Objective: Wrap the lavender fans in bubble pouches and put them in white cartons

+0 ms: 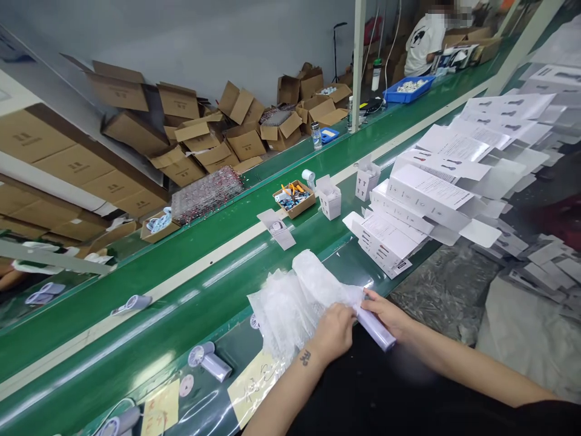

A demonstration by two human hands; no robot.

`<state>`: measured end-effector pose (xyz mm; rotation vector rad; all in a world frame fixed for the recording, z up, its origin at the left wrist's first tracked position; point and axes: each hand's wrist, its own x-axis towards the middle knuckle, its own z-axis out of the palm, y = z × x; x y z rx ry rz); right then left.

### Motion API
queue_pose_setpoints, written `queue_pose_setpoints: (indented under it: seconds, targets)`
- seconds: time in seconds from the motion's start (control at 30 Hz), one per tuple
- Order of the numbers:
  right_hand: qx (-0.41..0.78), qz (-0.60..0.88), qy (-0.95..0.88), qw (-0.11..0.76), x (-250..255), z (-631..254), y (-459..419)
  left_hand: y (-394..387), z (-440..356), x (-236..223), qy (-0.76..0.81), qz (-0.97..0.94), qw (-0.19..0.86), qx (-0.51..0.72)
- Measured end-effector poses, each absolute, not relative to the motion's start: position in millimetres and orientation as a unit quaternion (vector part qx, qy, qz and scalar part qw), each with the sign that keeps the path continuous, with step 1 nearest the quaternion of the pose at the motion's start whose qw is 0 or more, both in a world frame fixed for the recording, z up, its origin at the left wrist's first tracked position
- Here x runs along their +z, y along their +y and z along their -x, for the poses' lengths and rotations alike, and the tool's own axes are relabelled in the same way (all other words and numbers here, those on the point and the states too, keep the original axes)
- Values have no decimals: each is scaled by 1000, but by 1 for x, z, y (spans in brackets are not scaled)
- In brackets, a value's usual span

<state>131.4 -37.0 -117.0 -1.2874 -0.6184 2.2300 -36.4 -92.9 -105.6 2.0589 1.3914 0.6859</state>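
A lavender handheld fan (376, 330) lies slanted between my hands, its upper end inside a translucent bubble-wrap bag (318, 277). My right hand (385, 313) is closed around the fan's body from the right. With curled fingers, my left hand (334, 332) grips the bag close to its mouth, against the fan. Several more bubble-wrap bags (282, 312) lie spread just left of my left hand. Farther left, another lavender fan (209, 361) rests on the bench beside a yellow paper (254, 384) with handwriting.
Stacked white printed boxes (408, 200) crowd the right side. Small open boxes (329, 197) and a carton of tools (294, 198) stand on the green conveyor (181, 290). Brown cartons (245, 139) line the far side. Another person (424, 45) is at the far end, near a blue tray (408, 89).
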Motion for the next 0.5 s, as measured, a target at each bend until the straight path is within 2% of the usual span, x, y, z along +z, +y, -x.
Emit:
queue_pose_setpoints:
  seconds: [0.1, 0.27, 0.37, 0.43, 0.5]
  targets:
    - [814, 498, -214, 209, -126, -134, -34, -84, 31, -105, 593, -652, 362, 304]
    - [748, 574, -270, 197, -140, -144, -30, -76, 23, -106, 607, -618, 397, 304]
    - [658, 590, -429, 189, -135, -158, -29, -78, 23, -104, 648, -517, 467, 308]
    - [564, 560, -580, 177, -122, -169, -29, -79, 24, -100, 649, -442, 522, 333]
    - [526, 517, -651, 176, -106, -178, -26, -79, 25, -94, 627, -408, 558, 360]
